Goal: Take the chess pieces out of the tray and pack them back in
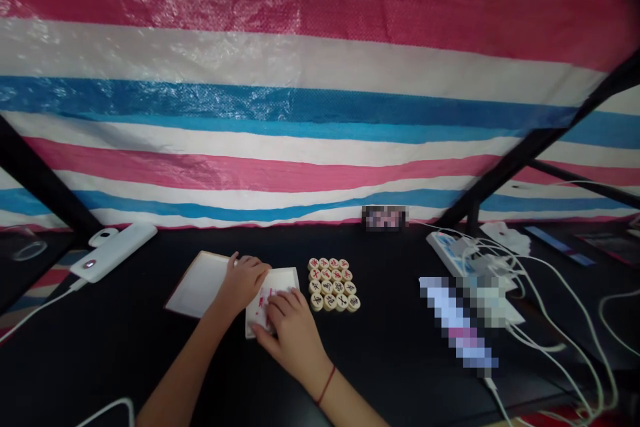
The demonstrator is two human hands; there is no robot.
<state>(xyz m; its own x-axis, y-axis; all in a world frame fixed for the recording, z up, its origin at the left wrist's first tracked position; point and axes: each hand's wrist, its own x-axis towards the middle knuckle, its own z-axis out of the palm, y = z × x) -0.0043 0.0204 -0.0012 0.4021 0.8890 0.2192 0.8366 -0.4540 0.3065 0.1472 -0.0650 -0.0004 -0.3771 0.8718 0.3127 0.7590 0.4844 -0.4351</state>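
Note:
A shallow white box [289, 275] lies on the dark table in front of me, with a white packet or sheet with red print [263, 300] inside it. My left hand [246, 280] is closed at the box's far left side, its fingers over the edge. My right hand [290, 320] reaches over the box from the near right, with bent fingers on the printed white piece and the thumb by the near edge. My fingers hide part of that piece. Right of the box, round Chinese chess pieces [333, 283] stand in a square block, some marked red, others black.
An open white lid or tray [193, 283] lies at the left, partly behind my left forearm. A white power bank-like device [117, 253] with a cable is farther left. At the right are a power strip [445, 250], tangled white cables [560, 273] and a blurred phone-like object [457, 323].

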